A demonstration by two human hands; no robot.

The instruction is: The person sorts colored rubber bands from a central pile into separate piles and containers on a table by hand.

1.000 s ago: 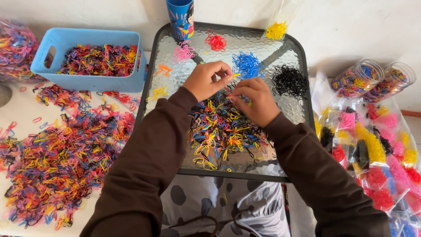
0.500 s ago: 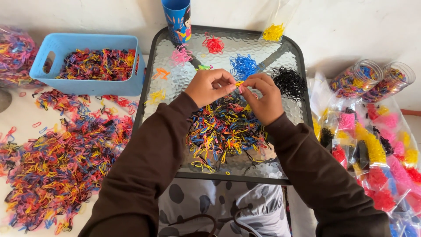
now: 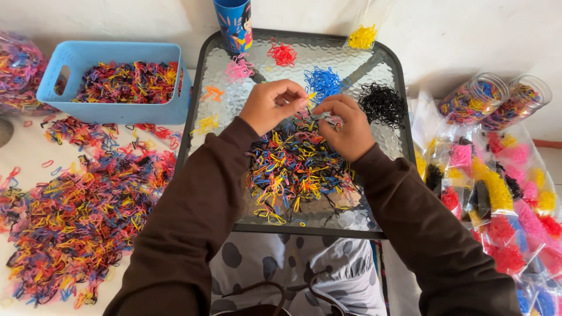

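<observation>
Nearest the person, over the near half of the small dark-framed table with a pebbled glass top point(image 3: 374, 70), lies a loose mixed heap of tiny elastic bands in yellow, blue, red, black and pink point(image 3: 293, 169), reaching almost to the table's near edge. Just beyond the heap's far side the two hands meet above the glass, both in dark brown sleeves. The left hand point(image 3: 270, 105) is curled with thumb and forefinger pressed together on what looks like a small yellow band point(image 3: 310, 97), too small to tell for certain. The right hand point(image 3: 346, 126) is curled likewise, its fingertips drawn together close against the left hand's; what they pinch cannot be made out. Farther on, sorted little piles sit apart on the glass: yellow bands point(image 3: 206, 124) and orange bands point(image 3: 212, 92) by the left edge, black bands point(image 3: 381, 104) by the right edge, blue bands point(image 3: 322, 82) just past the hands, then pink bands point(image 3: 240, 68) and red bands point(image 3: 283, 54). At the far edge stands a blue printed cup point(image 3: 234, 23), and at the far right corner leans a clear bag holding yellow bands point(image 3: 361, 36). Left of the table a light blue plastic basket point(image 3: 64, 64) holds mixed bands.
</observation>
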